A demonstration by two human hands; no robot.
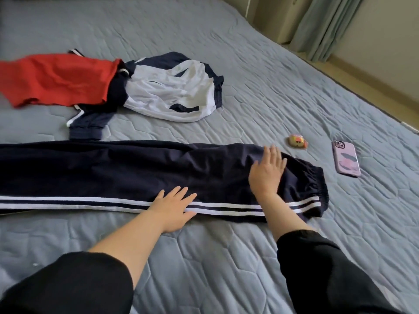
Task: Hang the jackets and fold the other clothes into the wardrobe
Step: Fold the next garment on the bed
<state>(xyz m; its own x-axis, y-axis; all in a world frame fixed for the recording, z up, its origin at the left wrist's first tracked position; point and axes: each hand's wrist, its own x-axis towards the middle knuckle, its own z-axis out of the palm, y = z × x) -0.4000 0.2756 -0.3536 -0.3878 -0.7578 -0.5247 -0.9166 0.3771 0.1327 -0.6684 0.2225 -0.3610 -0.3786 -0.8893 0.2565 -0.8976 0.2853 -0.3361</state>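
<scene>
Navy track trousers point(113, 173) with two white side stripes lie flat and lengthwise across the bed point(226, 257), parallel to its near edge. Their gathered elastic waistband point(317, 184) points toward the bed's right edge, and the legs run out of view on the left.

The left hand point(174, 208) rests palm down on the stripes near the trousers' near hem line, fingers straight and slightly spread. The right hand point(267, 171) lies palm down on the dark fabric just short of the waistband, fingers straight and close together. Neither hand grips the cloth. Both forearms come out of black sleeves point(328, 268).

Farther up the grey-blue quilted cover lies a crumpled navy-and-white jacket point(172, 91), one cuffed sleeve reaching almost to the trousers. A red garment point(59, 80) overlaps the jacket's left side.

Toward the right edge of the bed, just beyond the waistband, sit a small yellow-and-orange object point(297, 141), too small to identify, and a phone in a pink case point(345, 158), lying camera side up. A pale green curtain point(326, 26) hangs past the bed's far right corner.
</scene>
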